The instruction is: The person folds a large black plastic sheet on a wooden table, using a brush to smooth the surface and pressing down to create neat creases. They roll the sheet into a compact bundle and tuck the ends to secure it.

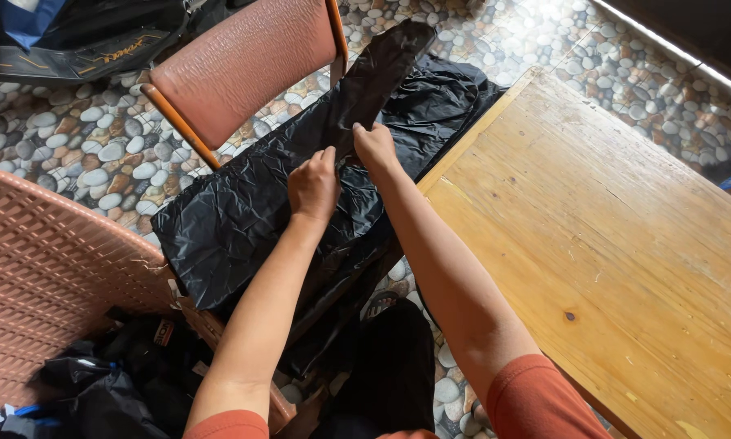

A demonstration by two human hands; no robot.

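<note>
Both hands, left hand (312,187) and right hand (375,148), pinch a black plastic bag (235,215) with closed fingers left of the wooden bench (609,236), above a pebble-patterned floor (73,130).

Bright daylight from upper right, glare strip on pebble floor (544,16), sharp focus, soft shadows

We stretch both our arms forward, bare up to short orange sleeves. Our left hand (312,185) is curled with knuckles up, fingers pinched. Our right hand (375,146) is just beside it, also pinching, thumbs close together.
</note>
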